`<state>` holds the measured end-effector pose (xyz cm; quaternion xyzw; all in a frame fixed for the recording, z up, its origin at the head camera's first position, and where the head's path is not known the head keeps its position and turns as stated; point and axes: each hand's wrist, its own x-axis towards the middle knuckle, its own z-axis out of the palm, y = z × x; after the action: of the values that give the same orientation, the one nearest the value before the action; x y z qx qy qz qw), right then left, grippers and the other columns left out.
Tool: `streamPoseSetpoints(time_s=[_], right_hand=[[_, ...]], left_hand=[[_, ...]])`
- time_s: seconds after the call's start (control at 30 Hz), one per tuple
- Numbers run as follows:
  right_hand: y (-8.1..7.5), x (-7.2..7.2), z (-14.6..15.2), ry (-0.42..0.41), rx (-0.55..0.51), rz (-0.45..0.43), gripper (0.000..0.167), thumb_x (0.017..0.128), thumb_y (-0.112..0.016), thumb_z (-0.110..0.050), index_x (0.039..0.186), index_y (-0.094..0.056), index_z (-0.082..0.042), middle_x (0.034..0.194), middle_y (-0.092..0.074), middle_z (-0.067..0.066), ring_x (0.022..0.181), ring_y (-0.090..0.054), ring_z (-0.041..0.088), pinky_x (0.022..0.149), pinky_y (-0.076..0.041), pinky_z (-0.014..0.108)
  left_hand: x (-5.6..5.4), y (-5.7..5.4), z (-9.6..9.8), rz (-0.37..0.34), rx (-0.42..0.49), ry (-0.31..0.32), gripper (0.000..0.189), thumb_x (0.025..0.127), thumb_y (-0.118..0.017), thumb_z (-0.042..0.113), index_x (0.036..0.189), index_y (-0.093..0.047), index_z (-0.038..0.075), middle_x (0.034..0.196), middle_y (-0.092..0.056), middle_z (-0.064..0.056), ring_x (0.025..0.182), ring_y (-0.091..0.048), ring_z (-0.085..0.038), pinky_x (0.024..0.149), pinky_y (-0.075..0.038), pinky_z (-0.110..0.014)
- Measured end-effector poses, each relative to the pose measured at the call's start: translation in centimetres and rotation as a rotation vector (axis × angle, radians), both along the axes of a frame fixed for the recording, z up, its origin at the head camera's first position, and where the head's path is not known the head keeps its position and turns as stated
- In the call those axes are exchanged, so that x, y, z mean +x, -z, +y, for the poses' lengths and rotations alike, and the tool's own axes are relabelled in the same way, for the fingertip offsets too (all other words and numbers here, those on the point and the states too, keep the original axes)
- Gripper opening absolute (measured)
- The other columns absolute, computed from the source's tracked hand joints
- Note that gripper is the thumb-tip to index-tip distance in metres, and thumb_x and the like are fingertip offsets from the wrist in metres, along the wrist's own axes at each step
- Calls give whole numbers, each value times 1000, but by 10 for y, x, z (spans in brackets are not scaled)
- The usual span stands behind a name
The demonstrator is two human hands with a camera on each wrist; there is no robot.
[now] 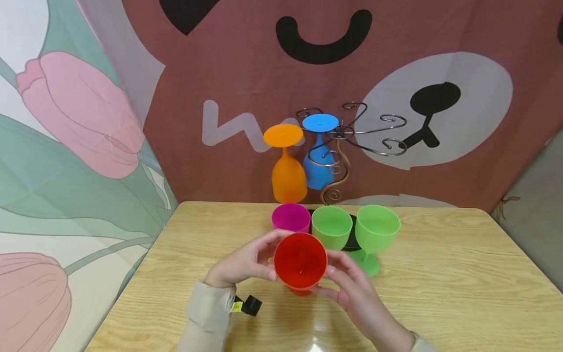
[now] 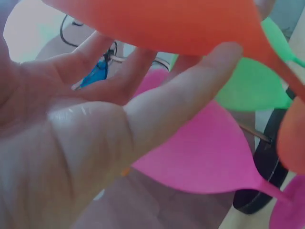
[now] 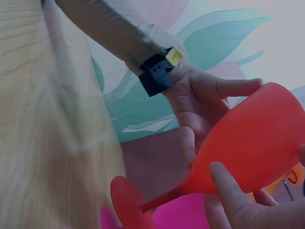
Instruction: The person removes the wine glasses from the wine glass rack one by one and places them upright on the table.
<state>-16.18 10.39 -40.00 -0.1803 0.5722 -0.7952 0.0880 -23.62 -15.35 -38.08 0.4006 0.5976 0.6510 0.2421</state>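
Observation:
A red plastic goblet (image 1: 301, 261) is between both hands at the front of the table, its mouth facing the head camera. My left hand (image 1: 246, 261) holds its bowl from the left, thumb on the near side and fingers behind. From the right, my right hand (image 1: 352, 293) grips the same bowl with thumb and fingertips. The right wrist view shows the goblet's stem and round foot (image 3: 126, 202) below the bowl; whether the foot touches the table cannot be told. Just beyond the hands stand a magenta goblet (image 1: 291, 218) and two green goblets (image 1: 332, 227).
Behind them rises a scrolled metal goblet rack (image 1: 345, 171) on a black base (image 1: 353, 239). An orange goblet (image 1: 289, 178) and a blue goblet (image 1: 318, 168) hang upside down from its left arms. The wooden table (image 1: 440, 274) meets a printed cloth backdrop (image 1: 220, 171).

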Motion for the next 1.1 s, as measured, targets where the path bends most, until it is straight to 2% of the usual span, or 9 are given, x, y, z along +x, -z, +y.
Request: streamPoseSetpoints(time_s=[0.2, 0.33, 0.47, 0.57, 0.87, 1.1], right_hand=[[6, -3, -8, -12, 11, -85, 36, 106, -46, -14, 138, -44, 4, 131, -55, 6, 113, -60, 27, 92, -57, 47], [14, -7, -9, -68, -33, -129, 32, 107, -44, -16, 136, -47, -3, 130, -59, 4, 112, -63, 24, 95, -55, 47], [21, -10, -10, -123, -67, -158, 27, 107, -43, -15, 133, -50, -12, 129, -63, 0, 111, -65, 20, 97, -55, 45], [25, -12, -12, -144, -77, -178, 27, 107, -43, -15, 133, -50, -13, 130, -62, 0, 111, -65, 20, 99, -53, 46], [29, -13, -20, -123, -52, -255, 40, 105, -48, -15, 141, -38, 0, 134, -59, 8, 114, -64, 23, 102, -51, 47], [30, -11, -27, -109, -48, -260, 51, 104, -51, -15, 146, -30, 5, 138, -56, 14, 116, -63, 23, 103, -50, 46]], left_hand=[[-7, 9, -4, -38, -66, 8, 79, 88, -78, 37, 149, -38, 7, 147, -49, -11, 132, -47, -31, 103, -50, -50], [-11, 13, -8, -45, -126, -10, 76, 90, -77, 36, 148, -38, 7, 145, -51, -12, 131, -47, -31, 106, -46, -49], [-14, 19, -12, -65, -169, -15, 82, 88, -77, 43, 149, -37, 5, 145, -51, -12, 131, -47, -30, 106, -46, -48], [-18, 23, -15, -89, -174, 1, 88, 86, -77, 48, 150, -36, 4, 146, -50, -12, 132, -46, -29, 107, -45, -48], [-27, 35, -24, -117, -135, 53, 89, 87, -76, 46, 151, -35, 1, 145, -52, -10, 130, -49, -29, 107, -45, -49], [-29, 39, -29, -127, -111, 40, 86, 89, -74, 44, 151, -36, -2, 143, -54, -15, 127, -53, -29, 107, -45, -49]])
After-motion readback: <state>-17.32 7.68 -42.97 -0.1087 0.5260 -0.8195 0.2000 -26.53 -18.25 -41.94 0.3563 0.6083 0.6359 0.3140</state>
